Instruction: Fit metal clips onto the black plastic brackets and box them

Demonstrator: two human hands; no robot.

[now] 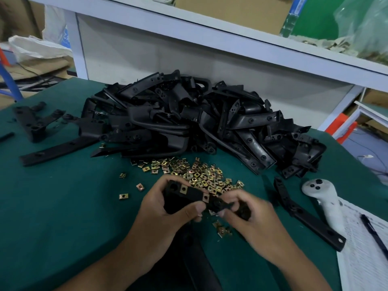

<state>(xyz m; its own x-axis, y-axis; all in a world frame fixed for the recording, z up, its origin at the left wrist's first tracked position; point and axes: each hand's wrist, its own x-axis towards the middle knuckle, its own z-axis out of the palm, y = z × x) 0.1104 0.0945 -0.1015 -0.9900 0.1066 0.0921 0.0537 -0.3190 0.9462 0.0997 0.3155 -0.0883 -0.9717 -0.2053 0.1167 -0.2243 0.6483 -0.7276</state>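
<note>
Clearly, with our left hand and right hand both gripping the black bracket just beside the clip pile, we risk dislodging its fitted clip by twisting.

Head view, green table. Left hand and right hand both grip one black bracket just above the table surface, fingers curled round it. Two brass-coloured clips sit on the bracket's upper face; a second one lies near its middle. Loose clip pile lies just beyond the hands; a few strays to the left and a small cluster under the right hand. Large heap of black brackets behind the clips. Single long bracket at right, beside a white controller, paper sheet and pen.
</note>
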